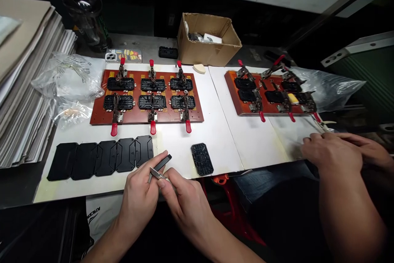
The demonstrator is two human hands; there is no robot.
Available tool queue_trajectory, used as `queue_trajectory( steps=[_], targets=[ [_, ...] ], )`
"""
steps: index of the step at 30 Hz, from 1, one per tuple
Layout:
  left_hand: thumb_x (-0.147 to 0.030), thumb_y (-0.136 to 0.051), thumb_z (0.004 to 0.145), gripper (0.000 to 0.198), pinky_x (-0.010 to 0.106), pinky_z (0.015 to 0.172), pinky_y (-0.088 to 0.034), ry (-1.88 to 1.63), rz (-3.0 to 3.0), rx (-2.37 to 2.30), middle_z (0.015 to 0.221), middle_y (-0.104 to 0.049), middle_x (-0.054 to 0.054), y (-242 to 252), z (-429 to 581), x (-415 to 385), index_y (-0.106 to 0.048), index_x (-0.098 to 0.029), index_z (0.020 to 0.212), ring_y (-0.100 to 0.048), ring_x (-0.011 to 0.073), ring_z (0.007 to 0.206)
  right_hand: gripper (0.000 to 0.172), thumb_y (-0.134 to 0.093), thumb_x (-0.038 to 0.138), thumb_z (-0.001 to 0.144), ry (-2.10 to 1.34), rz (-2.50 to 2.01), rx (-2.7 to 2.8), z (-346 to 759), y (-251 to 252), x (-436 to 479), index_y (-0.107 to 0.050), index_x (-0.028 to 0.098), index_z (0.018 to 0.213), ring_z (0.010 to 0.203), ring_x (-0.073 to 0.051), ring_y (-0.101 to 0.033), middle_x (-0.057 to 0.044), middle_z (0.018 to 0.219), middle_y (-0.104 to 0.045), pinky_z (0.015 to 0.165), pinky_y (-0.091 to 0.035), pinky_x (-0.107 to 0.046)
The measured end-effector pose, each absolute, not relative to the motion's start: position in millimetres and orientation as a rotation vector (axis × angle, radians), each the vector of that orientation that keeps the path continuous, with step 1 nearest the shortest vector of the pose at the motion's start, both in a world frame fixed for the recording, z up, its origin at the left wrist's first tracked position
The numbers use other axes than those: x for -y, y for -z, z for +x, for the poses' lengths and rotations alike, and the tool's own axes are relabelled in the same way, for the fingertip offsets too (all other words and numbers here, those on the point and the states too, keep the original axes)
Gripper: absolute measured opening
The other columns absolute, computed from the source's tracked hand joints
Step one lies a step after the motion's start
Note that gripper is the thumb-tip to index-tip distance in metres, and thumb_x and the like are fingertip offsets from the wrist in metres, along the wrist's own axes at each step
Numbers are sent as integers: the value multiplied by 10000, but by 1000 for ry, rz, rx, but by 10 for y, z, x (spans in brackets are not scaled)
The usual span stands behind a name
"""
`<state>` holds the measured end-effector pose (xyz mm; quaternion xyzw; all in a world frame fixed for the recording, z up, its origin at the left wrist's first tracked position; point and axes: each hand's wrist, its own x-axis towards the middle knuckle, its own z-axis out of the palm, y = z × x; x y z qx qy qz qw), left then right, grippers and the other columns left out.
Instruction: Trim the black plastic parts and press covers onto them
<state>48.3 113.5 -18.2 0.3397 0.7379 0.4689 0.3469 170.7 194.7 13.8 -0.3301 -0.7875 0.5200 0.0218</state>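
Note:
My left hand [140,189] is closed around a black plastic plate [163,163], seen nearly edge-on and mostly hidden by the fingers. In my right hand [188,195] is a small knife [157,173], its metal blade lying against or just in front of the plate's edge; I cannot tell whether they touch. Past my right hand, one ribbed black plate [202,159] lies by the table's front edge. To the left, several smooth black plates [83,160] stand side by side in a row on the white surface.
Behind the row sits a red-brown fixture [147,117] with red-handled clamps over ribbed plates. A second such fixture [237,107] is farther right, near a co-worker's hands [332,152]. A cardboard box [209,51], plastic bags [74,78] and a stack of sheets [27,78] surround the work surface.

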Motion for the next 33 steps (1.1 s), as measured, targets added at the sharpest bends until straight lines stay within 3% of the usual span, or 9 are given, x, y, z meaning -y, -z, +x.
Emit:
queue_trajectory(
  steps=[8,12,15,18,23,26,29,33],
  targets=[
    [-200,-530,942,364,233,1032,-506,-1239,996,-2035,1275,-671,-40,141,501,-1150,-641,-290,1277,-649,135,1157,378,-384,490,1047,-1500,-1272,2352,1785,-110,-2207,-426,214,792,549,-113,-377,47,625,-429,539,-245,-255],
    [-211,-532,943,355,257,1039,-509,-1238,999,-2034,1261,-680,-25,85,499,-1169,-656,-278,1269,-653,154,1154,411,-358,522,1045,-1569,-1338,2082,1817,106,-2328,-459,204,804,641,-127,-462,17,714,-507,585,-338,-240],
    [-306,-559,950,314,284,1054,-500,-1282,842,-1989,1241,-691,-18,51,481,-1189,-675,-282,1241,-647,174,1166,329,-467,517,1007,-1645,-1266,1906,1799,236,-2280,-540,203,1070,810,-156,-556,-32,937,-601,693,-425,-254],
    [-427,-595,934,339,261,1026,-504,-1340,611,-1934,1213,-703,-10,39,451,-1192,-685,-265,1218,-652,173,1145,453,-599,506,939,-1690,-1176,1802,1737,239,-2224,-511,216,1276,1015,-190,-571,-65,1154,-596,819,-454,-271],
    [-496,-595,922,432,228,867,-525,-1219,576,-1910,1142,-722,20,51,430,-1165,-673,-213,1239,-677,163,1005,311,-630,449,935,-1722,-1084,1812,1567,47,-2346,-659,205,1127,682,-110,-491,8,846,-525,647,-404,-228],
    [-497,-576,932,433,230,860,-511,-1156,623,-1895,1138,-719,16,53,437,-1155,-667,-218,1250,-668,163,1003,236,-629,368,946,-1748,-907,1940,1444,-38,-2440,-702,219,1114,732,-115,-510,7,848,-532,709,-415,-230],
    [-497,-573,931,433,232,814,-520,-1129,618,-1867,1123,-720,19,43,437,-1159,-671,-210,1240,-667,169,979,138,-642,299,936,-1754,-821,1981,1349,-36,-2456,-736,200,960,793,-129,-554,-8,878,-584,749,-429,-236],
    [-491,-594,917,430,232,787,-551,-1227,479,-1734,1039,-734,38,22,417,-1175,-690,-165,1181,-676,176,929,226,-630,370,941,-1600,-1030,1786,1395,83,-2441,-670,172,840,762,-148,-568,-20,802,-590,722,-442,-252]
  ],
)
